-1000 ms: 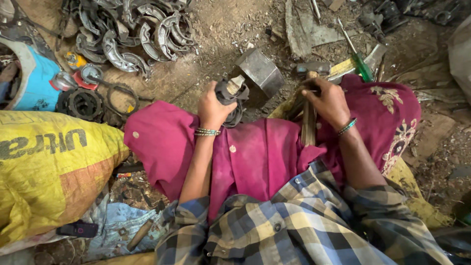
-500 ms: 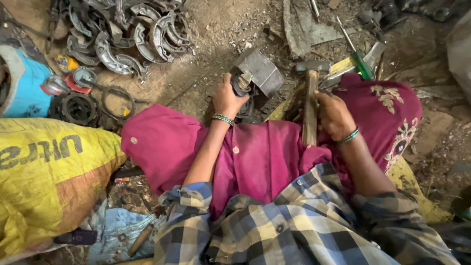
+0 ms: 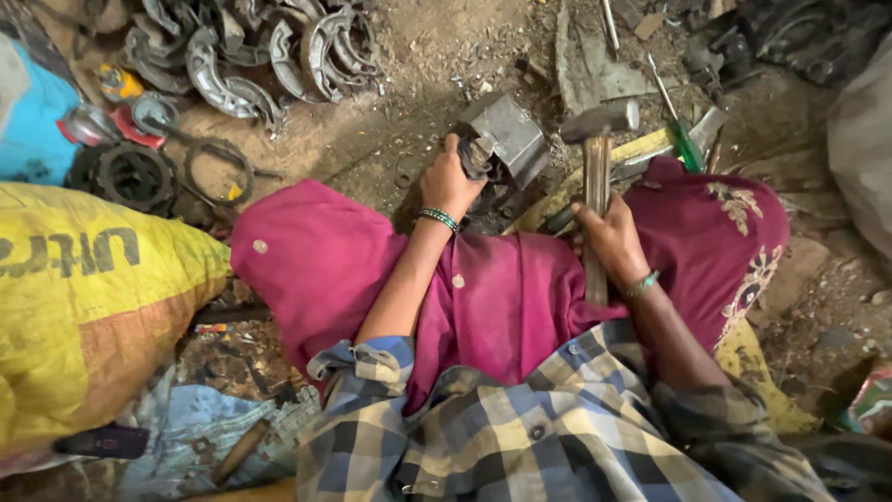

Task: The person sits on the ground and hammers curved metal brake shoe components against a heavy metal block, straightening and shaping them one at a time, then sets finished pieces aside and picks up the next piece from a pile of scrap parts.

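— Hammer [image 3: 596, 158], item one: where does it sit?

— Raised upright in the right hand [image 3: 609, 244], fingers wrapped tight about the wooden handle, metal head at the top. The head hangs just right of the grey metal block [image 3: 506, 135], apart from it.

— Item two, the block?

— On the dirt floor [image 3: 418, 74], tilted, one flat face up. The left hand [image 3: 450, 182] is closed on a small dark part pressed at the block's near left edge; I cannot tell what the part is.

— Room about the block?

— Bare dirt beyond it and to its left. On its right side things crowd in — a green-handled screwdriver [image 3: 685, 139], a flat metal plate [image 3: 585, 70] and loose scrap.

— Further entries?

— Curved brake shoes [image 3: 269, 51], heaped at the far left. Dark round rings [image 3: 135, 175] below them. Yellow sack [image 3: 84, 297], bulging against the magenta cloth [image 3: 502, 288] over the knees. Both wrists carry bead bangles; the sleeves are checked blue and cream.

— Edges?

— The cloth's front hem ends just short of the block — both hands work past that hem.
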{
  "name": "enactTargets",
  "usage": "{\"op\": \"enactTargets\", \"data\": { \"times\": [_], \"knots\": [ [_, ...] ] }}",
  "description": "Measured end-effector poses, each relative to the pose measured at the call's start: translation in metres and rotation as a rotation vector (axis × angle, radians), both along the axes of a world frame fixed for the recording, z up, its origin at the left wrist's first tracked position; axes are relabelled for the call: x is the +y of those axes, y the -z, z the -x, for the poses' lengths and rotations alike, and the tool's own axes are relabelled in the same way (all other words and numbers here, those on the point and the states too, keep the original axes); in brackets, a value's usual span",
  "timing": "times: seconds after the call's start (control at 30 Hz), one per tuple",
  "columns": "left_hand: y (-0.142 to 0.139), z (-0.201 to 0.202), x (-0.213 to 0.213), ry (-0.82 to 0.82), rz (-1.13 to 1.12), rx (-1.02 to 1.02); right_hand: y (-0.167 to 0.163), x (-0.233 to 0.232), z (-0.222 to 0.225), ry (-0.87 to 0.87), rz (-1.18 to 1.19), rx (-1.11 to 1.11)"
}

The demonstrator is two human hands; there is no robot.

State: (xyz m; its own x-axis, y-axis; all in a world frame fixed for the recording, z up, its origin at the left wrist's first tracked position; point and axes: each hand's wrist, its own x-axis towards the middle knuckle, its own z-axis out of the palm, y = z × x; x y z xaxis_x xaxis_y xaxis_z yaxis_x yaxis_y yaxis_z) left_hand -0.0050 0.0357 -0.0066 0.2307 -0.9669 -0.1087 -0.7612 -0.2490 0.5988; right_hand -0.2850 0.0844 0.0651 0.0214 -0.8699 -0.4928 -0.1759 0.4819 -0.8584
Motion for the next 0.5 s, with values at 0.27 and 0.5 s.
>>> {"op": "enactTargets", "data": {
  "times": [0.27, 0.5],
  "knots": [
    [-0.005, 0.006, 0.005, -0.007, -0.037, 0.001, -0.096, 0.008, -0.049, -0.339, 0.396, 0.425],
    [0.005, 0.005, 0.003, 0.015, -0.029, 0.036, -0.033, 0.004, -0.068, -0.530, 0.526, 0.696]
  ]
}}
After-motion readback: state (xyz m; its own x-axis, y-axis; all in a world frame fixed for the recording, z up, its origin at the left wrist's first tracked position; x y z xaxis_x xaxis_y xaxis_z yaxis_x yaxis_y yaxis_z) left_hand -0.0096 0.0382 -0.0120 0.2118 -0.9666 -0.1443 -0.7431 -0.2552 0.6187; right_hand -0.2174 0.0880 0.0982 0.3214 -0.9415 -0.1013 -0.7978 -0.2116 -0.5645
